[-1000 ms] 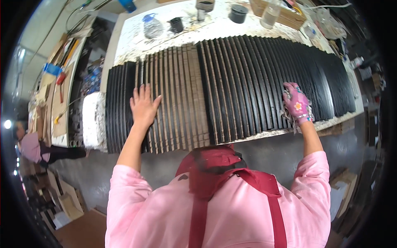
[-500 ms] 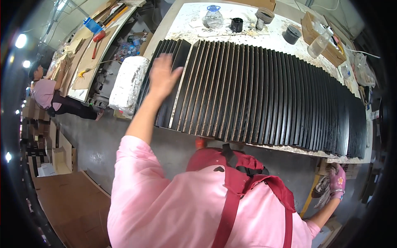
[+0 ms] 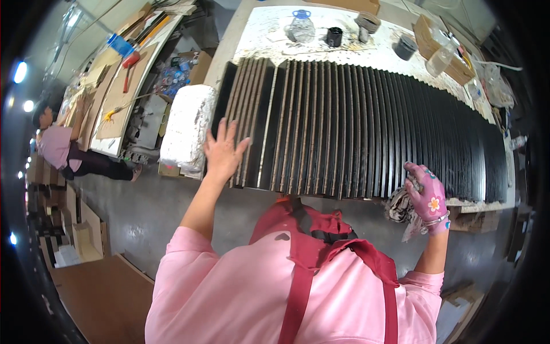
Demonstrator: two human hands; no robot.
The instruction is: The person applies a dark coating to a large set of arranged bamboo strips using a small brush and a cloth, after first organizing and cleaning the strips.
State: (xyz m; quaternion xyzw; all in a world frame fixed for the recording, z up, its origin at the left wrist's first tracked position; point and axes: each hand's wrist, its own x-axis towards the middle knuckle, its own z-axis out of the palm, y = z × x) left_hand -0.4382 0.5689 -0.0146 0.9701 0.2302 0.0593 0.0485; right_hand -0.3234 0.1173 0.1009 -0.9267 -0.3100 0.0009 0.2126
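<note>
A long row of black slats (image 3: 355, 132) lies side by side across the table, some showing brown edges. My left hand (image 3: 223, 156) is bare, its fingers spread over the near ends of the leftmost slats (image 3: 247, 92), which show brown edges. My right hand (image 3: 427, 192) wears a pink glove with a flower print. It is closed round a crumpled, dark-stained rag (image 3: 399, 205), at the near edge of the row right of the middle. Part of the rag hangs below the glove.
A white wrapped block (image 3: 186, 127) stands left of the slats. Behind them are a clear jug (image 3: 301, 27), a black cup (image 3: 334, 36), a dark pot (image 3: 405, 47) and a cardboard box (image 3: 427, 34). A co-worker (image 3: 60, 143) stands at another bench on the left.
My left hand has come nearer, from the upper part of the leftmost slats to their near ends; those slats now show brown edges. My right hand has risen leftward with the rag to the row.
</note>
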